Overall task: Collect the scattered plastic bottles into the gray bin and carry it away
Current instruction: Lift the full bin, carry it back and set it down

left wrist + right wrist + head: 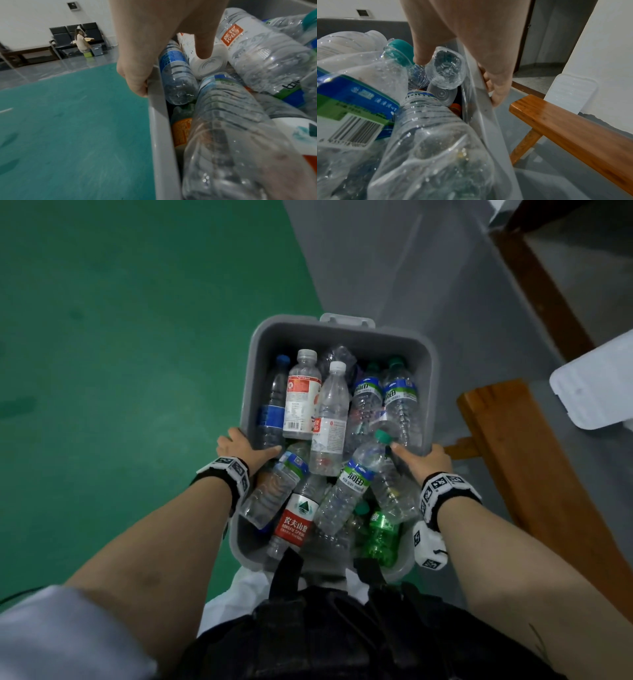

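1. Nearest the head camera: both bare forearms reach forward and down, with marker-printed wristbands point(445, 494) on both wrists.
2. Left hand point(241, 448) clamps the gray bin point(342, 332) at its left rim, thumb inside over the bottles, fingers curled under the outer lip.
3. Right hand point(426, 458) does the same on the right rim: thumb inside near a teal cap point(383, 436), fingers hooked under the edge.
4. Bin is held up in front of the torso, above where green floor point(120, 337) meets gray floor point(428, 268); latch tab on the far end.
5. Plastic bottles point(330, 419) fill the bin, lying flat, mostly lengthwise with caps toward the far end; a few near ones lie diagonal.
6. Surroundings: wooden bench point(513, 446) just right of the bin, white lid point(596, 381) beyond it. In the left wrist view a far-off person point(82, 40) stands by dark chairs point(75, 32).
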A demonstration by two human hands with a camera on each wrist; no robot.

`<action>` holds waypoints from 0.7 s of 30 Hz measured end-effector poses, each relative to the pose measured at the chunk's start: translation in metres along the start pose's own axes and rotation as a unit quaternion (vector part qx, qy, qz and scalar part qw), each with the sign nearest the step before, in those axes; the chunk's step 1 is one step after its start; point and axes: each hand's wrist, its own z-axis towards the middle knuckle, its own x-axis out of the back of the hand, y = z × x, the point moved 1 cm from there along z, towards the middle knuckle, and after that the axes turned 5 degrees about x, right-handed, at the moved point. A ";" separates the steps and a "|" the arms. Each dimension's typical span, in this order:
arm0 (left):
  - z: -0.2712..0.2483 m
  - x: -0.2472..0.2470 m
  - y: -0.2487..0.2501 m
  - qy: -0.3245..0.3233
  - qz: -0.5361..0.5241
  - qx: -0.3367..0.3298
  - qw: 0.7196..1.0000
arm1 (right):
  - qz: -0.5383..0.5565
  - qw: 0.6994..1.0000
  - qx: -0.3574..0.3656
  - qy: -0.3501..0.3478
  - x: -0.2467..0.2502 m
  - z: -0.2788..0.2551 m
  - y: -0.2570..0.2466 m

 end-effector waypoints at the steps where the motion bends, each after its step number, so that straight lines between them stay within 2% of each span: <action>1: 0.008 0.008 0.013 -0.001 0.002 -0.003 1.000 | 0.001 1.000 0.003 0.006 0.002 0.005 -0.011; 6: 0.051 0.031 0.072 -0.027 0.026 -0.005 0.999 | -0.032 0.999 0.022 0.022 0.018 0.040 -0.064; 9: 0.079 0.032 0.114 -0.046 0.027 -0.014 0.998 | -0.038 0.998 -0.001 0.042 0.029 0.074 -0.079; 13: 0.113 0.026 0.174 -0.051 0.052 -0.033 0.997 | -0.031 0.998 -0.034 0.030 0.043 0.122 -0.088; 16: 0.143 0.025 0.239 -0.044 0.060 -0.047 0.996 | -0.023 0.999 -0.038 0.023 0.065 0.178 -0.109; 21: 0.173 0.033 0.337 -0.015 0.046 -0.040 0.998 | -0.029 0.999 -0.003 0.034 0.110 0.266 -0.173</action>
